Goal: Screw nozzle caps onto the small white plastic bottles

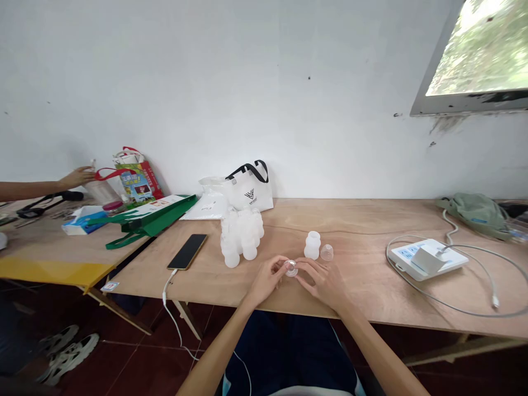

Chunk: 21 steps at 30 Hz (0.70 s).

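Close to the table's front edge, my left hand [270, 276] and my right hand [320, 281] both pinch a small clear round plastic piece [291, 268]. Its exact kind is too small to make out. Just beyond my right hand stands a translucent white bottle [312, 246] without a cap. Beside it on the right sits a clear dome-shaped cap [327, 252], touching the table. A cluster of several similar white bottles [241, 234] stands upright beyond my left hand, to the left.
A phone [188, 252] with a charging cable lies left. White bags [249, 190] lean against the wall; a green bag [152, 220] spans the table gap. Right are a white power strip [429, 258], looping cable and green cloth [476, 212]. Another person's hand [77, 177] is at far left.
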Tool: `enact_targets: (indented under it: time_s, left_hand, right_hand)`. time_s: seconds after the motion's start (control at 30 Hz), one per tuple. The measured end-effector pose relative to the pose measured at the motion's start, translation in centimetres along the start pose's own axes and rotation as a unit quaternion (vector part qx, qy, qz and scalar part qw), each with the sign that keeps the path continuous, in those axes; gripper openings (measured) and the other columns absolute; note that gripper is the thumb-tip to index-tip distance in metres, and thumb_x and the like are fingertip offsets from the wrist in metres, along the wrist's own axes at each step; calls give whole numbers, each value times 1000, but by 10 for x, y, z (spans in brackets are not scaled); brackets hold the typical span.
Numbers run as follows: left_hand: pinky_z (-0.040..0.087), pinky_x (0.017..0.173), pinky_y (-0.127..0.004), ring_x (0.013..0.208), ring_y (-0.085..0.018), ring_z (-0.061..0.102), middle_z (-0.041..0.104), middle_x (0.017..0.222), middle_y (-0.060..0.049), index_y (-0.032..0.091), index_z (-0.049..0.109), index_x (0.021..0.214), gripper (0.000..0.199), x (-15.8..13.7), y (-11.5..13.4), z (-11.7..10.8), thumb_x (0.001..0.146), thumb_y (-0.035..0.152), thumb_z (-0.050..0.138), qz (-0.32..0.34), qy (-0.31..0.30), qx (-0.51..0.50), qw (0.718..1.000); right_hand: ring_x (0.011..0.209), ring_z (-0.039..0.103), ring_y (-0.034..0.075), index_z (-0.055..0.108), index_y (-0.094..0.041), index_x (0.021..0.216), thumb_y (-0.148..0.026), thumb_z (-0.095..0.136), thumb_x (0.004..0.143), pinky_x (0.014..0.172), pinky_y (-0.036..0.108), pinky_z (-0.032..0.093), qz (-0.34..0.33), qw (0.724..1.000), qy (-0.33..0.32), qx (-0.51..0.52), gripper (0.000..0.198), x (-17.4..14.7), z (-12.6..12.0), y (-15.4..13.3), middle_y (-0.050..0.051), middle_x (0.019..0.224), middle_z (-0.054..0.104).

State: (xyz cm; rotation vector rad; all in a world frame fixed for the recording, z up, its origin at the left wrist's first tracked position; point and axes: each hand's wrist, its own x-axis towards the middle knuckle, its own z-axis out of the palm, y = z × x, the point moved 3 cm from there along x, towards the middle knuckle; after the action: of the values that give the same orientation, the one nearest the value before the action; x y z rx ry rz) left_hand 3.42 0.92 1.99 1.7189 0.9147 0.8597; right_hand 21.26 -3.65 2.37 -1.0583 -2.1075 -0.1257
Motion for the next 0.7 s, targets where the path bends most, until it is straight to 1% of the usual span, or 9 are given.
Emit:
enact_targets:
  time_s: [0.1,0.17,0.23,0.3,0.37,0.43,0.5,0.6,0.7]
  left_hand:
    - [40,44,-19,58,-11,51,60,77,0,19,64,99,45,0,3,1,90,62,61,3,11,-22,1000]
    - [39,43,-19,57,-11,51,59,75,0,19,63,96,45,0,7,0,90,63,61,5,19,-26,999]
    - [40,44,-20,55,-10,50,60,77,0,19,63,96,44,-1,12,0,90,63,60,13,29,-25,999]
    - [40,45,-20,55,-10,51,62,82,-1,18,63,95,43,-2,15,-2,91,61,59,27,43,-24,998]
    - [39,44,-19,55,-8,49,62,85,-1,18,63,94,41,-2,18,-4,92,59,59,38,59,-22,997]
    - [36,42,-18,53,-8,47,62,83,-1,18,63,94,39,-3,19,-6,92,57,60,41,69,-22,997]
    - [36,41,-18,55,-8,48,61,81,-1,18,64,95,38,-5,22,-6,92,56,61,40,71,-26,996]
    - [41,44,-17,69,-13,56,64,88,-4,20,65,98,37,-8,29,-3,92,55,61,42,66,-36,996]
    - [46,47,-18,77,-16,61,66,96,-5,21,65,106,38,-11,35,1,94,56,58,41,58,-50,996]
  right_hand:
    - [100,75,23,62,-26,124,-23,51,101,75,33,59,-2,1000,7,17,26,-1,0,2,7,120,75]
    - [103,74,24,61,-28,128,-25,53,101,80,36,60,13,999,1,39,29,-1,1,4,7,120,75]
    - [101,74,25,59,-29,133,-30,56,100,82,39,60,54,997,-3,61,34,0,-1,5,7,121,75]
    - [94,75,25,58,-32,136,-38,61,98,78,39,60,117,988,-16,96,39,2,-4,4,5,116,76]
    - [90,75,23,59,-34,134,-44,63,96,70,35,60,177,970,-40,161,39,6,-6,-1,3,110,77]
    - [93,74,22,63,-34,128,-46,62,96,66,31,60,214,945,-53,240,35,11,-9,-8,2,106,77]
    - [96,73,22,65,-31,123,-47,61,96,64,29,59,241,920,-35,306,32,15,-11,-14,4,105,77]
    - [86,73,22,68,-28,117,-51,62,94,54,27,56,284,885,5,369,33,17,-12,-18,6,102,77]
    - [77,73,21,70,-26,114,-55,66,90,46,26,52,311,865,38,392,38,18,-12,-20,8,102,77]
